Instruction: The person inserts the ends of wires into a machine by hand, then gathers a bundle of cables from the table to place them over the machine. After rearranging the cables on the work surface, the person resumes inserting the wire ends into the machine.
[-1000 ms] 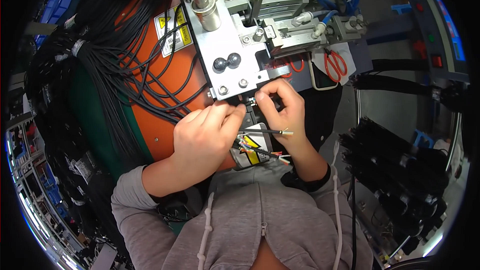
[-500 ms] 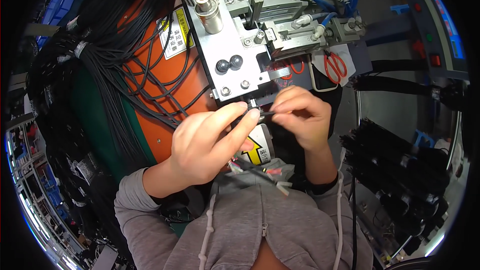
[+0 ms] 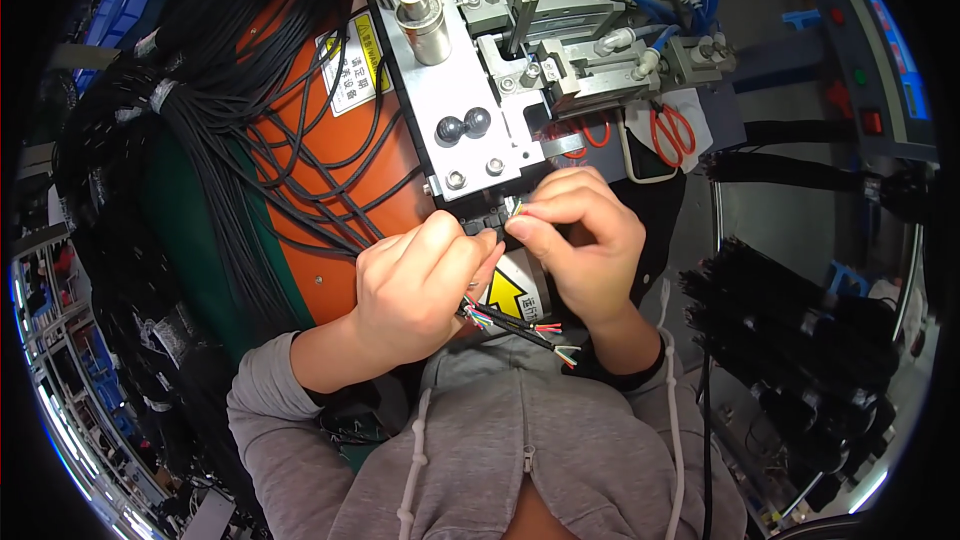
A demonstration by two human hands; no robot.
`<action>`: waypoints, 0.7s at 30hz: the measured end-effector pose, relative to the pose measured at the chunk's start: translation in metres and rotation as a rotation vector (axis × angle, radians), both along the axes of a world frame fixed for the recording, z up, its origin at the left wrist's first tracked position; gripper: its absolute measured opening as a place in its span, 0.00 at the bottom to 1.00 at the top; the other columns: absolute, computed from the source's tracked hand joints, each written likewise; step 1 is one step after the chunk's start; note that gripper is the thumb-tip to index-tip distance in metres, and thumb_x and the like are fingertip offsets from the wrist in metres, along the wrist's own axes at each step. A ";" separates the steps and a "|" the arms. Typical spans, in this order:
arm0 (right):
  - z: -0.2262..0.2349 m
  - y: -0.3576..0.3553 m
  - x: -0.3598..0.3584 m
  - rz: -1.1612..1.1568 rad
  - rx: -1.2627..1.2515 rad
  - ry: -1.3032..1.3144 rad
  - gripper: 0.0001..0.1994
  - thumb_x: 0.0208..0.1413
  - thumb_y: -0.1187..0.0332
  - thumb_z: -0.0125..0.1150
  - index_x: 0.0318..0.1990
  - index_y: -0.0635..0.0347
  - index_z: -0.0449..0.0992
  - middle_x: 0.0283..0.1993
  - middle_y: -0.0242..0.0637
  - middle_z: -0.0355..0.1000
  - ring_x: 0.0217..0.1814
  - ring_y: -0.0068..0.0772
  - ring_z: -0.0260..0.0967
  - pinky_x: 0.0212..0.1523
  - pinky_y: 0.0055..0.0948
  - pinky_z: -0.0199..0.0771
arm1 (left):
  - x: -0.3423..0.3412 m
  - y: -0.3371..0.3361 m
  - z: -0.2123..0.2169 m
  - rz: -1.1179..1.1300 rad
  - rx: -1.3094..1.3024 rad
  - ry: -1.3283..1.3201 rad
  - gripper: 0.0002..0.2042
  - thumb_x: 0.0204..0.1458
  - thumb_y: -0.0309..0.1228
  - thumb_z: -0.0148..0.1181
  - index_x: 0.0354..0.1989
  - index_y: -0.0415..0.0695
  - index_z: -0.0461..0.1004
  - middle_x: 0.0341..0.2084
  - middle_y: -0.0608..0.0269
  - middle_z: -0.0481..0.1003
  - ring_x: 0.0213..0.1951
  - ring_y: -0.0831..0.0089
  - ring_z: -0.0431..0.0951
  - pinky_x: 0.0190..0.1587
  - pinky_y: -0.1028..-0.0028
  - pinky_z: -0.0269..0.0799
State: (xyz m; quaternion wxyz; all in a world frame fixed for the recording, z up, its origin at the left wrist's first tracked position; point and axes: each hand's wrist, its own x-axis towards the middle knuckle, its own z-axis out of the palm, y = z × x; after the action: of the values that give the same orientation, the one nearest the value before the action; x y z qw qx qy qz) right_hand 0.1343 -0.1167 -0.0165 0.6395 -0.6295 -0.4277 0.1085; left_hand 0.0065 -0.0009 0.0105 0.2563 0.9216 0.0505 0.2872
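My left hand (image 3: 420, 275) is closed just in front of the machine's metal plate (image 3: 455, 70). Out from beneath it stick several thin black cables (image 3: 505, 320), their ends stripped to red, white, green and other coloured wires (image 3: 567, 354). My right hand (image 3: 590, 245) pinches thin light-coloured wire ends (image 3: 516, 208) between thumb and forefinger, at the plate's front edge. A dark block (image 3: 487, 223) lies under that edge, beside my left fingertips, which partly cover it. The fingers hide where the pinched wires lead.
Black cables (image 3: 290, 140) spread over the orange surface (image 3: 320, 285) at left. Clamps with blue air hoses (image 3: 640, 5) stand behind the plate, and red-handled scissors (image 3: 672, 135) lie to their right. Black cable bundles (image 3: 790, 330) hang at right. A yellow arrow label (image 3: 508, 292) is below my hands.
My right hand has moved slightly left, its fingertips closer to the plate's edge. My left fingers have curled in and drawn back, and the coloured wire ends below show more plainly.
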 end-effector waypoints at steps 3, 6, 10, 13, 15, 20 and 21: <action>0.005 -0.003 -0.001 -0.068 -0.056 -0.206 0.08 0.39 0.79 0.70 0.28 0.63 0.76 0.30 0.37 0.73 0.31 0.31 0.69 0.34 0.26 0.67 | -0.003 0.000 0.001 0.007 0.090 0.072 0.09 0.38 0.19 0.66 0.28 0.36 0.73 0.19 0.62 0.65 0.17 0.72 0.69 0.18 0.73 0.64; 0.006 -0.004 -0.001 -0.057 -0.137 -0.270 0.09 0.39 0.80 0.70 0.28 0.64 0.74 0.28 0.36 0.72 0.32 0.32 0.67 0.35 0.27 0.67 | -0.004 0.002 -0.001 -0.020 0.034 0.065 0.10 0.37 0.18 0.66 0.28 0.36 0.73 0.19 0.62 0.65 0.18 0.71 0.70 0.18 0.73 0.64; 0.000 -0.002 -0.003 0.030 -0.031 0.071 0.10 0.39 0.81 0.69 0.27 0.63 0.73 0.27 0.35 0.70 0.31 0.32 0.66 0.35 0.26 0.66 | -0.004 0.001 -0.003 -0.035 0.021 0.061 0.10 0.36 0.18 0.66 0.28 0.36 0.73 0.20 0.62 0.65 0.18 0.71 0.70 0.19 0.73 0.64; 0.012 -0.004 0.004 -0.013 -0.125 -0.297 0.08 0.42 0.80 0.67 0.27 0.64 0.73 0.27 0.35 0.70 0.31 0.29 0.66 0.35 0.25 0.65 | -0.002 0.002 -0.006 -0.038 0.069 0.057 0.09 0.36 0.20 0.64 0.29 0.38 0.73 0.19 0.63 0.64 0.19 0.73 0.70 0.19 0.74 0.64; 0.013 -0.009 0.013 0.073 -0.199 -0.183 0.07 0.43 0.80 0.66 0.28 0.64 0.73 0.27 0.35 0.71 0.32 0.29 0.66 0.35 0.25 0.65 | 0.000 0.004 -0.009 -0.043 0.150 0.050 0.08 0.39 0.25 0.62 0.30 0.41 0.75 0.19 0.67 0.61 0.21 0.76 0.69 0.19 0.77 0.64; 0.003 -0.020 0.025 0.250 -0.258 0.344 0.05 0.46 0.78 0.64 0.28 0.65 0.72 0.27 0.35 0.70 0.31 0.28 0.66 0.34 0.27 0.66 | 0.000 0.005 -0.002 -0.083 0.110 0.029 0.15 0.36 0.24 0.64 0.36 0.39 0.77 0.22 0.64 0.68 0.21 0.73 0.71 0.20 0.75 0.65; 0.000 -0.021 0.025 0.253 -0.215 0.489 0.04 0.46 0.78 0.63 0.27 0.65 0.72 0.27 0.35 0.70 0.31 0.27 0.65 0.34 0.27 0.66 | -0.001 0.003 -0.002 -0.096 0.139 0.060 0.16 0.37 0.25 0.63 0.38 0.39 0.77 0.21 0.65 0.67 0.21 0.74 0.71 0.20 0.75 0.65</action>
State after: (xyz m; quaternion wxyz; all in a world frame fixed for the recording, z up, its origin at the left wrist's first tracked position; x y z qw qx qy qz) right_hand 0.1593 -0.1379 -0.0164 0.6348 -0.5904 -0.3221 0.3804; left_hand 0.0054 0.0026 0.0087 0.2034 0.9467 -0.0062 0.2498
